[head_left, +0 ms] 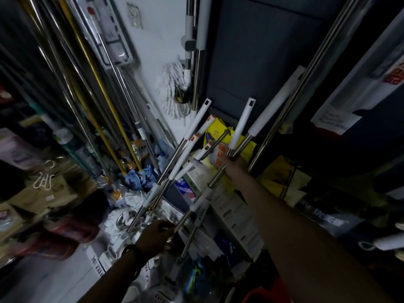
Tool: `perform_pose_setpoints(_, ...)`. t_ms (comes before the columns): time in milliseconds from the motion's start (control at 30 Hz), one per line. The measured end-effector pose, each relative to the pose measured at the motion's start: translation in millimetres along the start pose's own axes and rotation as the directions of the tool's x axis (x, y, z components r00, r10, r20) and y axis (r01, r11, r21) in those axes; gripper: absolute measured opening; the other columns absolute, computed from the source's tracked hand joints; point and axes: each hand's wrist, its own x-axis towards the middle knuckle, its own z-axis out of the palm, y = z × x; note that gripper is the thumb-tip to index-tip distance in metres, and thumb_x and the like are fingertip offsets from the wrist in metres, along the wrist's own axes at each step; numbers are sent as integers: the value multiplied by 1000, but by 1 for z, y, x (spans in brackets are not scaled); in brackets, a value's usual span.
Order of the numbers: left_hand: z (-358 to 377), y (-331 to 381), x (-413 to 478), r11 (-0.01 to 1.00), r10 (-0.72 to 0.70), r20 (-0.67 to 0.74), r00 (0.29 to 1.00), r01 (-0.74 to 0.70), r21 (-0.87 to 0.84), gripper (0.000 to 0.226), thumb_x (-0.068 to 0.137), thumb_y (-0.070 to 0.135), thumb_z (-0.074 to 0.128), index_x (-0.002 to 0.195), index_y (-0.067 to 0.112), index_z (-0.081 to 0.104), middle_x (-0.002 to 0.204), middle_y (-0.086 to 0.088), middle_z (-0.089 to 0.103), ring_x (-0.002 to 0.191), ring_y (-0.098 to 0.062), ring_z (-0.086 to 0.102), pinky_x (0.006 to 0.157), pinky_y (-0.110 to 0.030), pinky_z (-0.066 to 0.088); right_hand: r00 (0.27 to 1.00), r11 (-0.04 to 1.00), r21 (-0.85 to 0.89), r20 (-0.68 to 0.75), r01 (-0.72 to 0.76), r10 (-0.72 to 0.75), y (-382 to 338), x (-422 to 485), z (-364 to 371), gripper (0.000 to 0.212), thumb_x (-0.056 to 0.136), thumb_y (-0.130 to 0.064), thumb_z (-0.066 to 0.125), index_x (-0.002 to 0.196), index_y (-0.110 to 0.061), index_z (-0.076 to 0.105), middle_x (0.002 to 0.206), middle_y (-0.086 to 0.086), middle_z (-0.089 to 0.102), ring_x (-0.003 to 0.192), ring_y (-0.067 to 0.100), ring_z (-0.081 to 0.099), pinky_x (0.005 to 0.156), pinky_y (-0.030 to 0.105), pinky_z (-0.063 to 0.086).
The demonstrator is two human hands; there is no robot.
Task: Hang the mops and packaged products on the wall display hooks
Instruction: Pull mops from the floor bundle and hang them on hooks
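- My left hand (pixel 156 235), at 7 o'clock, curls round a mop shaft (pixel 215 179); my right hand (pixel 235 160), toward 1 o'clock from it, is too dim to read.
- The neighbouring mops (pixel 188 138) lean crossed beside it, so lifting could topple them.

A white wall (pixel 153 40) is running up the far middle, and a string mop (pixel 172 92) is hanging against it, head down, its white-sleeved handle rising above. Farther left on the same wall a flat packaged product (pixel 113 40) is hanging high. Steel and yellow poles (pixel 102 88) are leaning across the wall, their blue-wrapped heads (pixel 143 176) sitting low at its foot. To the right a dark panel (pixel 262 51) is standing behind a bunch of loose mops (pixel 197 121) that are leaning toward it, white grips up. Under them stacked boxes (pixel 238 213) are lying near, with a yellow package (pixel 215 127) standing at their far end.
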Motion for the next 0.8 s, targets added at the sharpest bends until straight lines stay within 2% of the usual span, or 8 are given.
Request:
perform_pose_setpoints(100, 5, -1, 1, 1000, 4, 3, 1000, -4, -5, 22, 101, 14, 63, 122, 8, 67, 114, -26, 73, 62, -21, 67, 43, -22, 49, 994, 998, 19, 89, 64, -66, 7, -19, 13, 23, 100, -32, 68, 114, -14, 69, 116, 14, 75, 97, 30, 71, 90, 47, 62)
perform_pose_setpoints(200, 10, -2, 0, 1000, 4, -2, 1000, -4, -19, 24, 102, 12, 62, 124, 4, 66, 112, -23, 73, 58, -19, 65, 42, -20, 49, 972, 999, 27, 234, -34, 26, 39, -29, 28, 31, 94, -42, 74, 106, -13, 72, 108, 12, 76, 97, 32, 74, 86, 59, 63)
perform_pose_setpoints(267, 12, -4, -4, 1000, 11, -8, 1000, -11, -2, 23, 102, 11, 62, 123, 3, 66, 106, -21, 73, 51, -14, 65, 40, -20, 48, 951, 994, 46, 300, -100, 82, 62, -40, 36, 38, 91, -43, 78, 110, -10, 72, 114, 13, 76, 102, 32, 74, 90, 58, 62)
perform_pose_setpoints(367, 12, -10, -14, 1000, 2, 0, 1000, -2, -21, 22, 101, 11, 63, 122, 2, 66, 106, -23, 73, 48, -13, 65, 41, -22, 50, 955, 992, 4, 273, -123, 117, 92, -52, 49, 45, 92, -39, 79, 119, -4, 70, 114, 8, 74, 106, 31, 71, 97, 51, 60)
perform_pose_setpoints(500, 2, -30, -37, 1000, -18, -25, 1000, 19, 16, 9, 101, 22, 64, 106, 18, 71, 107, -16, 77, 68, -20, 71, 50, -25, 54, 962, 989, -94, 238, -118, 137, 125, -72, 59, 36, 95, -36, 73, 116, -6, 70, 105, 9, 68, 91, 27, 62, 78, 35, 51)
perform_pose_setpoints(600, -11, -57, -52, 994, -99, -63, 993, 96, -47, 12, 102, 23, 63, 112, 19, 68, 108, -10, 77, 83, -32, 76, 52, -26, 55, 946, 982, -141, 281, -123, 159, 152, -92, 64, 23, 93, -33, 75, 107, -15, 75, 97, 8, 75, 84, 24, 69, 76, 36, 60)
perform_pose_setpoints(733, -30, -101, -70, 951, -240, -74, 968, 218, -220, 23, 103, 20, 61, 123, 10, 66, 114, -16, 75, 71, -28, 69, 48, -24, 53, 873, 924, -58, 312, -378, 376, 195, -127, 81, 39, 83, -36, 88, 115, -18, 74, 110, 5, 71, 100, 26, 69, 81, 42, 61)
perform_pose_setpoints(800, -41, -125, -76, 927, -296, -52, 954, 274, -256, 22, 104, 27, 59, 121, 14, 65, 117, -12, 74, 74, -25, 69, 60, -28, 54, 865, 906, -2, 295, -424, 405, 211, -146, 90, 45, 80, -37, 90, 116, -16, 74, 112, 5, 72, 98, 24, 69, 79, 42, 61)
